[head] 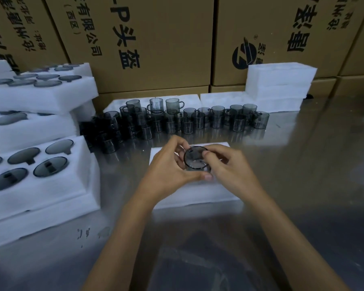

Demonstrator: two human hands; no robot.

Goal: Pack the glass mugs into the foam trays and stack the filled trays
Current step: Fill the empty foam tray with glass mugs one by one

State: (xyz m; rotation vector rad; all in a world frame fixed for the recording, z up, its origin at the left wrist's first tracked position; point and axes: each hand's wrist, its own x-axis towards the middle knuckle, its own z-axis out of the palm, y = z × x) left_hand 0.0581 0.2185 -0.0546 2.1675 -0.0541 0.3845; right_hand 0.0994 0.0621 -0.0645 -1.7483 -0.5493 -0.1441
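While both hands meet at the centre of the frame, the left hand [170, 164] and right hand [227, 164] curl their fingers round one smoky grey glass mug [195, 159], held just above a white foam tray [198, 194] on the shiny metal table [303, 164]. Behind them a crowded row of loose grey glass mugs [177, 120] stands across the table. Stacked white foam trays filled with mugs [38, 164] rise at left, plain foam blocks [280, 85] upper right. Brown cardboard cartons [156, 38] behind carry black print, including "有限公司".
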